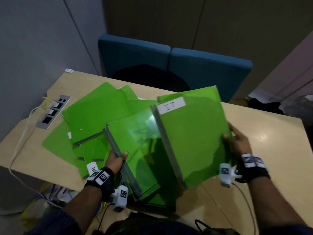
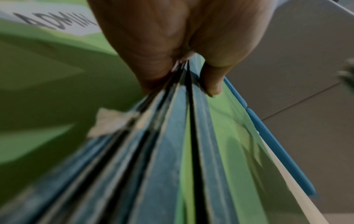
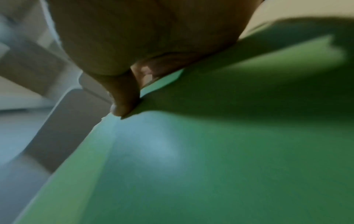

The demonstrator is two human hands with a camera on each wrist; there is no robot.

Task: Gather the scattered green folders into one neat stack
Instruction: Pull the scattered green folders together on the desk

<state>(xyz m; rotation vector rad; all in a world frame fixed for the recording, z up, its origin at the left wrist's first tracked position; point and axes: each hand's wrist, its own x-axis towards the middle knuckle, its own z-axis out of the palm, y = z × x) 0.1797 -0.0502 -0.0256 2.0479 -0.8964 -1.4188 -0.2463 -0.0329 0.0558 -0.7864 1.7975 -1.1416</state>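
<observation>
green plastic folders (image 1: 94,114) lie fanned across the pale wooden table (image 1: 264,143). the left hand (image 1: 115,160) pinches the grey spines of a gathered bundle (image 1: 135,150) near the front edge, thumb on top, fingers beneath; the left wrist view shows several spines squeezed together. the right hand (image 1: 237,141) grips the right edge of a folder labelled "it" (image 1: 194,138), tilted up over the bundle, thumb pressed on its cover.

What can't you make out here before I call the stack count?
- Folder count in the left hand: head view overlaps them, left wrist view blurs the spines.
- Loose folders behind: overlapping, count unclear.
- Right hand fingers: hidden under the IT folder.
</observation>
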